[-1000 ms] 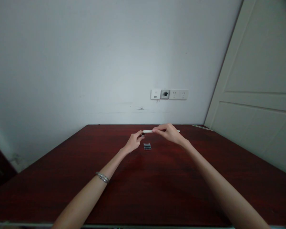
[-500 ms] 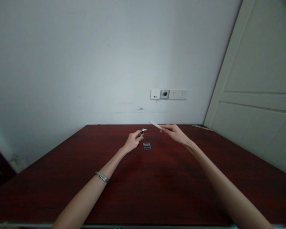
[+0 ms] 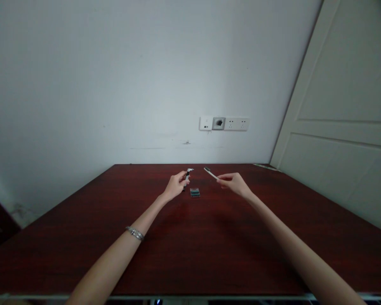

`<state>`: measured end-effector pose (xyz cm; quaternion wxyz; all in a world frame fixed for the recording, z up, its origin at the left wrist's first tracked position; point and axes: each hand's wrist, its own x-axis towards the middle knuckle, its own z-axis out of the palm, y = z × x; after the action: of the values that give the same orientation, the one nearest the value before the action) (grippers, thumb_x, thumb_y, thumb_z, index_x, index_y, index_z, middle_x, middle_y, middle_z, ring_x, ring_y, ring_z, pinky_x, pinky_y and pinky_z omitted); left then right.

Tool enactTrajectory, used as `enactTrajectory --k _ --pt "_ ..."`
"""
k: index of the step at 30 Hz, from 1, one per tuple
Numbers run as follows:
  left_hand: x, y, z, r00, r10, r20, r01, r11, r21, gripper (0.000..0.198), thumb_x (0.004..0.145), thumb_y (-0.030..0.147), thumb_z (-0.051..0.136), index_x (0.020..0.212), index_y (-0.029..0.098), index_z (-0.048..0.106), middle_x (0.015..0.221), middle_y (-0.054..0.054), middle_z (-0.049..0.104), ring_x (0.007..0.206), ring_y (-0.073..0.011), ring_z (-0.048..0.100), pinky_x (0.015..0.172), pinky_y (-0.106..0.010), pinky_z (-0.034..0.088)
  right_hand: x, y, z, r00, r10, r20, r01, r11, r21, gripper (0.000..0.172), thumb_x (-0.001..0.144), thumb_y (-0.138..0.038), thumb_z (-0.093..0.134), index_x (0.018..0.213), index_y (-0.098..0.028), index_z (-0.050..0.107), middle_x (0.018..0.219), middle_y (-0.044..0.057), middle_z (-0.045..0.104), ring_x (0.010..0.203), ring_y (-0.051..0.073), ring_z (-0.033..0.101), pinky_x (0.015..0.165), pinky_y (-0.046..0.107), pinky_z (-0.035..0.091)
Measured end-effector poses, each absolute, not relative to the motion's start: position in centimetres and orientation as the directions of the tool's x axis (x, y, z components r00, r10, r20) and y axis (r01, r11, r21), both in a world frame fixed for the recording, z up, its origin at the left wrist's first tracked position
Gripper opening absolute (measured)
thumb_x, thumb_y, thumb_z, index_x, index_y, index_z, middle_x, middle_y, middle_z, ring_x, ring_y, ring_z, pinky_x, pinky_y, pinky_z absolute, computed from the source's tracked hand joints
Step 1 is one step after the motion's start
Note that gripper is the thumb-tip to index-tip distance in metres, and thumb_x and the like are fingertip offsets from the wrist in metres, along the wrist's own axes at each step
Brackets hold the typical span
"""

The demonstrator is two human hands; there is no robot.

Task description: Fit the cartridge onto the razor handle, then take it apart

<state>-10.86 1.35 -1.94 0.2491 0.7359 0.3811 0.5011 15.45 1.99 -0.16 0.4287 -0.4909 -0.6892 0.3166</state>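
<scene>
My left hand (image 3: pixel 175 185) is closed on a small black and silver piece (image 3: pixel 188 173), held upright just above the dark red table (image 3: pixel 190 237). My right hand (image 3: pixel 234 183) pinches the end of a thin white stick-like handle (image 3: pixel 210 172), which points up and to the left. The two pieces are apart, with a gap between them. A small flat teal and black case (image 3: pixel 194 192) lies on the table between and just below both hands. A silver bracelet (image 3: pixel 135 233) circles my left wrist.
A white wall stands behind the table with a row of sockets (image 3: pixel 224 123), one holding a dark plug. A pale panelled door (image 3: pixel 343 110) rises at the right. A thin light strip (image 3: pixel 263 167) lies at the table's far right corner.
The white handle and the small piece were together at first; my right hand pulled the handle away to the right, then lowered and tilted it. My left hand stayed put with the small piece.
</scene>
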Motion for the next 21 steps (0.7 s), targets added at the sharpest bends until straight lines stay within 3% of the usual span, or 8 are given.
enactTrajectory --k 6,21 --pt "-10.8 1.3 -2.0 0.203 0.819 0.536 0.295 -0.573 0.765 0.015 0.073 0.016 0.053 0.088 0.013 0.055 0.072 -0.002 0.062 0.068 -0.0128 0.061 0.071 -0.026 0.048 15.9 2.5 -2.7 -0.129 0.94 0.315 0.748 0.301 -0.592 0.021 0.067 -0.031 0.063 0.076 -0.015 0.073 0.068 0.006 0.069 0.069 0.019 0.063 0.061 0.024 0.045" --pt "-10.4 0.9 -1.7 0.181 0.854 0.488 0.293 -0.52 0.802 0.015 0.072 0.018 0.053 0.086 0.013 0.053 0.071 -0.002 0.061 0.062 -0.0122 0.061 0.064 -0.025 0.048 13.6 1.7 -4.8 -0.24 0.951 0.194 0.892 0.295 -0.342 0.021 0.077 -0.025 0.054 0.086 -0.017 0.071 0.086 0.01 0.069 0.084 0.022 0.063 0.069 0.024 0.041"
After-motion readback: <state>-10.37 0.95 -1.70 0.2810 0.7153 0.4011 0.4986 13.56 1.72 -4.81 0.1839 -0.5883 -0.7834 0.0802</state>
